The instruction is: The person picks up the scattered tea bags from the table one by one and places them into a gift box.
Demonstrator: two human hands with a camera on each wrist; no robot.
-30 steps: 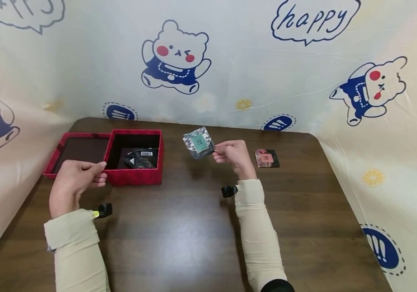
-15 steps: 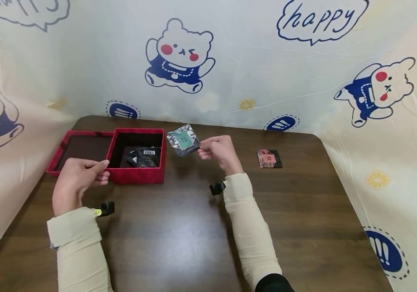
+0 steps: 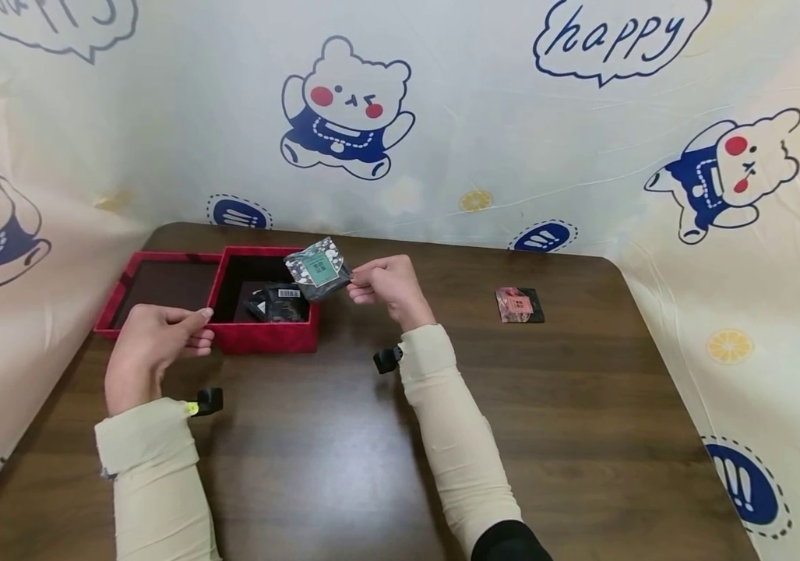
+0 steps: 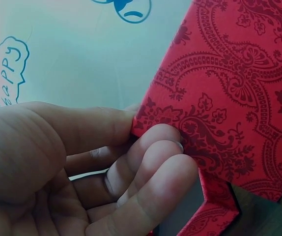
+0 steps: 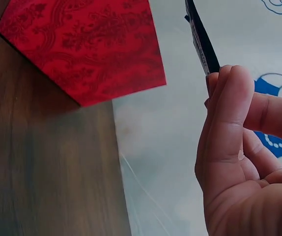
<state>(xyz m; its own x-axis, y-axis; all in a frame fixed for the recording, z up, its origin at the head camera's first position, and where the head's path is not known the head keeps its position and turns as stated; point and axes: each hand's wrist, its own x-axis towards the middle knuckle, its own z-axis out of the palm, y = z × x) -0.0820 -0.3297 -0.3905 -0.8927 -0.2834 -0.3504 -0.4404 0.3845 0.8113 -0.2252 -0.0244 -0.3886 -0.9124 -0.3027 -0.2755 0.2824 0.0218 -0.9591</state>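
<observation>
In the head view my right hand (image 3: 391, 290) pinches the corner of a dark sachet with a green label (image 3: 319, 267), held up over the right rim of the red box (image 3: 266, 338). The right wrist view shows that sachet (image 5: 204, 46) edge-on between thumb and fingers, apart from the patterned box wall (image 5: 97, 54). My left hand (image 3: 157, 347) grips the box's near left corner; in the left wrist view its thumb and fingertips (image 4: 168, 182) press the red patterned side. Inside the box lie black sachets (image 3: 280, 304), one with a barcode.
Left of the box lies its red-rimmed lid (image 3: 170, 294), inside facing up. A sachet with a pink label (image 3: 519, 305) lies flat on the brown table (image 3: 603, 436) to the right. A printed cloth (image 3: 442, 117) hangs behind the table.
My right hand has moved left with the green-labelled sachet, from beside the box to over its right rim. The left hand keeps its grip on the box corner.
</observation>
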